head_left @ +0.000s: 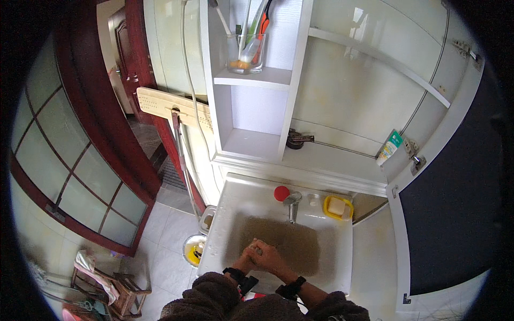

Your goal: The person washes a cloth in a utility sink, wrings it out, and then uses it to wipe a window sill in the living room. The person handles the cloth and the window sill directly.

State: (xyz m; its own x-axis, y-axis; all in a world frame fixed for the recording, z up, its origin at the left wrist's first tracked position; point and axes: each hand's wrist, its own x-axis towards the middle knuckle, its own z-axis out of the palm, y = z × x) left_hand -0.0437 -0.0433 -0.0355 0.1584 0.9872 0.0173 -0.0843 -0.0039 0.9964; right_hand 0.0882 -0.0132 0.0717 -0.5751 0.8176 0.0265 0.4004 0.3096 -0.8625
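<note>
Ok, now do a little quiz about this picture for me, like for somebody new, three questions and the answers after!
1. True or false: the left hand and the right hand touch each other over the sink.

2. What lies in the yellow dish at the back of the sink?

3. Pick one. What colour is the round thing just left of the faucet?
a) blue
b) red
c) green

Key:
1. True, they are clasped together.
2. A pale bar that looks like soap.
3. b) red.
</note>
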